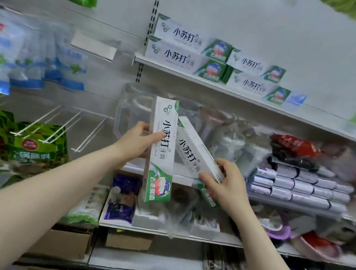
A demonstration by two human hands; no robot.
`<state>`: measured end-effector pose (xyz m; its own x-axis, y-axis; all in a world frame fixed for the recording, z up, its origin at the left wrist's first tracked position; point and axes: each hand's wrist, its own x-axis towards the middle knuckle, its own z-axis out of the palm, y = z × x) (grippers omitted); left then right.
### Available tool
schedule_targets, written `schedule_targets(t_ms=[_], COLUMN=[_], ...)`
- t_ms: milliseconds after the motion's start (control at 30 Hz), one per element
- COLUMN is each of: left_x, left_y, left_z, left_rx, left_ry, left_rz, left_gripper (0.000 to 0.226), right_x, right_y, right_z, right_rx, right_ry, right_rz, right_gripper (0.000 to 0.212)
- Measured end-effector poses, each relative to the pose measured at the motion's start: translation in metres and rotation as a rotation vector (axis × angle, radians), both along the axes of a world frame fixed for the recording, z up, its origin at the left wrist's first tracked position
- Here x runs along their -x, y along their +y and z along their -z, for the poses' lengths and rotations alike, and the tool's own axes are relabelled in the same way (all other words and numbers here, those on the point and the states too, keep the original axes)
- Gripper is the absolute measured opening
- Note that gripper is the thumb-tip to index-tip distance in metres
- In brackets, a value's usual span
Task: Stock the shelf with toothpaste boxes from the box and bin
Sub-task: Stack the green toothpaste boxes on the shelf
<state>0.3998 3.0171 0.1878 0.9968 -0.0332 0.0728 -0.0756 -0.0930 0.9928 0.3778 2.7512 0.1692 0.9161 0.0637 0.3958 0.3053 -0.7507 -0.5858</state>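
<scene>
Green snack packets [32, 145] hang on pegs at far left. The left hand [136, 142] grips an upright toothpaste box [162, 155] — thumb across its front, fingers behind. Just beside it a second toothpaste box [193, 151] leans tilted, its lower end clasped by the curled fingers of the right hand [225, 185]. Above, four matching boxes [207, 58] lie stacked two high on the white shelf [247, 96] — both held boxes are below it.
</scene>
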Motion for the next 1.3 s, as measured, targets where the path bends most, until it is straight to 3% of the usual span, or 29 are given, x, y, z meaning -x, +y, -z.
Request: schedule_targets(t_ms=[233,367,700,1133,1300], left_x=[-0.031,-0.052,-0.106,-0.149,-0.152], left_y=[-0.052,-0.087,-0.175,-0.210,-0.212], left_z=[-0.063,-0.093,-0.164,-0.163,-0.161], left_rx=[0.110,0.186,0.226,0.264,0.265], left_ry=[-0.061,-0.070,-0.226,-0.263,-0.258], left_rz=[0.061,0.054,-0.018,-0.313,-0.346], left_gripper=[0.037,0.045,0.041,0.035,0.030], right_x=[-0.017,-0.036,-0.128,-0.267,-0.297], right_y=[-0.051,-0.083,-0.183,-0.194,-0.172], right_z=[-0.069,-0.104,-0.191,-0.249,-0.248], right_rx=[0.069,0.099,0.156,0.305,0.414], right_ry=[-0.148,-0.227,-0.384,-0.447,-0.422], right_rz=[0.092,0.112,0.072,-0.048,0.027], right_gripper=[0.048,0.051,0.054,0.044,0.038])
